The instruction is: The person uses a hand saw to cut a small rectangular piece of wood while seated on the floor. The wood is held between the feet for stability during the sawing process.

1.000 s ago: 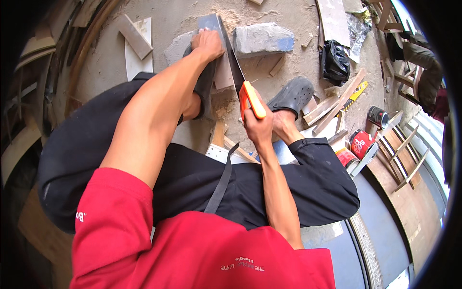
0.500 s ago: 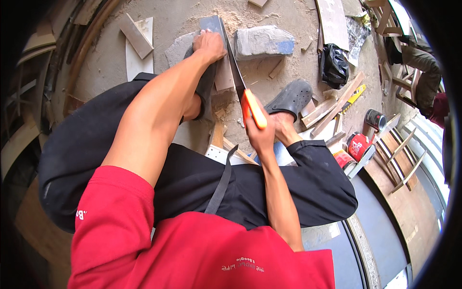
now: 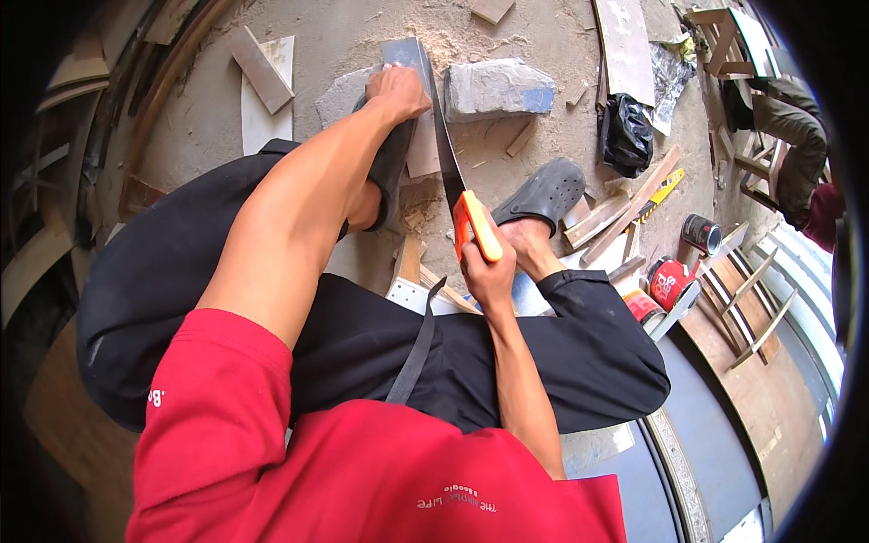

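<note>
My right hand (image 3: 489, 273) is wrapped round the orange handle of a handsaw (image 3: 446, 149), whose dark blade points away from me. The blade lies along the right edge of a wooden board (image 3: 423, 152), and its far part meets that edge. My left hand (image 3: 398, 92) bears down on the board from above, its fingers curled over it. The board's far end looks greyish. A grey shoe (image 3: 389, 167) is against the board's left side, partly hidden by my left forearm. Beneath the board, the support is mostly hidden.
Rough concrete blocks (image 3: 500, 89) flank the board, with sawdust (image 3: 453, 41) beyond. My other shoe (image 3: 548, 192) rests to the right, near wood offcuts (image 3: 634, 204), a yellow-and-black tool (image 3: 663, 192), paint cans (image 3: 668, 282) and a black plastic bag (image 3: 626, 136). Another person's leg (image 3: 789, 127) shows at far right.
My right hand has drawn the saw a little toward me along the board's edge. My left hand stays on the board. The whole view has shifted slightly.
</note>
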### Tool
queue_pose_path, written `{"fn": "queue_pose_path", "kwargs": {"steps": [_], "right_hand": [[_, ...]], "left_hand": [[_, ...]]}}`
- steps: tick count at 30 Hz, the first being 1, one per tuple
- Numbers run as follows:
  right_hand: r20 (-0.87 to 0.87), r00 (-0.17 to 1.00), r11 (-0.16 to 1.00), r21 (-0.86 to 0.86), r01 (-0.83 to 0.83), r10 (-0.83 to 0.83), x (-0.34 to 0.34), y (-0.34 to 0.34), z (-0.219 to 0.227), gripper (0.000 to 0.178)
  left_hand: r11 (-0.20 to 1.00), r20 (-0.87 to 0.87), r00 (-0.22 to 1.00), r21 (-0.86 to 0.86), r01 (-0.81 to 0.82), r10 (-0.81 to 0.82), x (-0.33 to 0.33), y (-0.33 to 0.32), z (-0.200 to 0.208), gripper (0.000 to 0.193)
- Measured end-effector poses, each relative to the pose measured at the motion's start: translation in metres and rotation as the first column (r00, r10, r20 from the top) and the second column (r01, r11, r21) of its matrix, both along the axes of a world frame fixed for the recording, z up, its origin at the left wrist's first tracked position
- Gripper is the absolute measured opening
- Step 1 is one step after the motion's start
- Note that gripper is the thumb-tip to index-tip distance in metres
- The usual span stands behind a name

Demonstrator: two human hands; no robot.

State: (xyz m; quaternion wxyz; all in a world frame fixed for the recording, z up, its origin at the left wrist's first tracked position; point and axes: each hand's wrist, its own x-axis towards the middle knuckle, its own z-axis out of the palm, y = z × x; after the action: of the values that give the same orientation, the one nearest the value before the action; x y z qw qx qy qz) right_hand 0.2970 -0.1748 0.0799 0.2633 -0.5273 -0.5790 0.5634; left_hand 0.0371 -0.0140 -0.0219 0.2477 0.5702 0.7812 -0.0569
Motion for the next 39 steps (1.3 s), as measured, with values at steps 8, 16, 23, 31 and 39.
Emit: {"fn": "queue_pose_path", "kwargs": {"steps": [8, 16, 23, 31, 39], "right_hand": [[-0.015, 1.000, 1.000, -0.006, 0.008, -0.008, -0.006, 0.004, -0.007, 0.053], [-0.024, 0.999, 0.999, 0.017, -0.032, 0.033, 0.000, 0.000, 0.001, 0.054], [-0.037, 0.999, 0.999, -0.046, 0.007, -0.009, -0.003, 0.024, -0.010, 0.052], [-0.054, 0.998, 0.999, -0.040, 0.016, -0.018, -0.010, 0.037, -0.020, 0.053], [-0.053, 0.999, 1.000, 0.011, -0.006, 0.007, -0.001, 0.042, -0.020, 0.052]], "left_hand": [[0.985, 0.092, 0.996, -0.175, 0.006, 0.011, -0.001, 0.006, 0.023, 0.046], [0.987, 0.124, 0.990, -0.136, 0.085, -0.068, -0.021, 0.005, -0.006, 0.046], [0.961, 0.153, 0.974, -0.191, 0.198, -0.170, -0.028, 0.006, -0.011, 0.048], [0.968, 0.139, 0.972, -0.139, 0.210, -0.191, -0.025, 0.007, -0.004, 0.049], [0.939, 0.134, 0.960, -0.214, 0.270, -0.246, -0.021, 0.005, 0.005, 0.055]]}}
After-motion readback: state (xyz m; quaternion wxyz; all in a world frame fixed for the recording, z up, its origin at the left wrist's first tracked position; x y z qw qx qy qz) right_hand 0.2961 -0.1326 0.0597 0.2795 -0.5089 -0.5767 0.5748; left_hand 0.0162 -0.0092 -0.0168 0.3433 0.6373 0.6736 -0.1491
